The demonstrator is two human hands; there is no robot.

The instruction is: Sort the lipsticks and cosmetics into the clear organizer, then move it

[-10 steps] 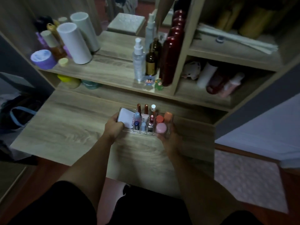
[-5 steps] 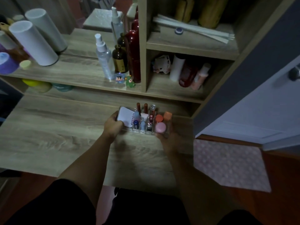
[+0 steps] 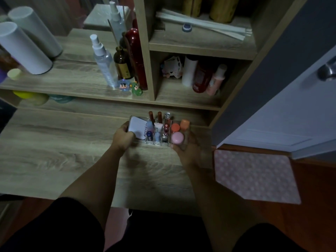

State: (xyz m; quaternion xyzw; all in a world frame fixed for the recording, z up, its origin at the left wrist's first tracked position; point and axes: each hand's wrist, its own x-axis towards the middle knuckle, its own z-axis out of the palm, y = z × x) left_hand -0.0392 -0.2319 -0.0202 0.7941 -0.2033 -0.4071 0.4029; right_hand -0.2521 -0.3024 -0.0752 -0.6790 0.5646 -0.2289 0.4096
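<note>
**Both hands grip a filled cosmetics organizer at the vanity**

A person's left hand (image 3: pixel 122 138) and right hand (image 3: pixel 186 149) clasp opposite ends of a clear plastic compartmented organizer (image 3: pixel 157 142) at the back of a wood-grain vanity desk (image 3: pixel 54 151), just below the shelf unit — whether it rests on the desk or is lifted cannot be told. Inside stand two dark red lipstick tubes (image 3: pixel 151 116), a white flat compact case (image 3: pixel 138 129), a round pink jar (image 3: pixel 177 138) and orange-capped pots (image 3: pixel 175 127). On the shelf above stand a clear spray bottle (image 3: pixel 103 60) and a tall red bottle (image 3: pixel 136 57).
</note>
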